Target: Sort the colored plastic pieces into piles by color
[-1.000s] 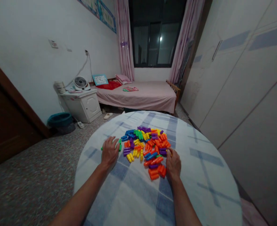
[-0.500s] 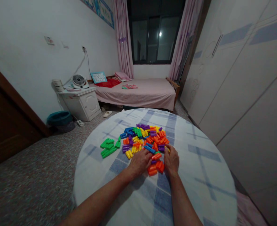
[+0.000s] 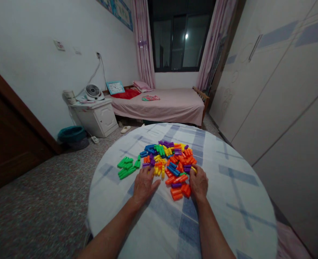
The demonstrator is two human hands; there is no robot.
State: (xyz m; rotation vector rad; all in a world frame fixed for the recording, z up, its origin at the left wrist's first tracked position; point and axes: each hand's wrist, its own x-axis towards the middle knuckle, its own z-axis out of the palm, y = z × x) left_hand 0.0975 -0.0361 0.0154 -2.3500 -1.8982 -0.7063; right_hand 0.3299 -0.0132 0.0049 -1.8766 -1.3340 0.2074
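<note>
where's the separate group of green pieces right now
In the head view, the green group lies on the left side of the table, left of the mixed-colour pile and just beyond the left hand.

From the heap of coloured pieces (image 3: pixel 173 159) on your round table (image 3: pixel 223 212), your left hand (image 3: pixel 144 185) is at 8 o'clock, thumb spread and fingertips at the heap's near edge, while your right hand (image 3: pixel 199 181) at 4 o'clock pinches a yellow piece (image 3: pixel 193 169). Green pieces (image 3: pixel 126 168) lie grouped at 9 o'clock, near the heap. Beyond the table you face a pink-covered bed (image 3: pixel 172 104) at 12, a white cabinet (image 3: pixel 104 117) bearing a fan (image 3: pixel 93 91) at 10, and a pale wardrobe (image 3: pixel 272 97) at 2.
</note>
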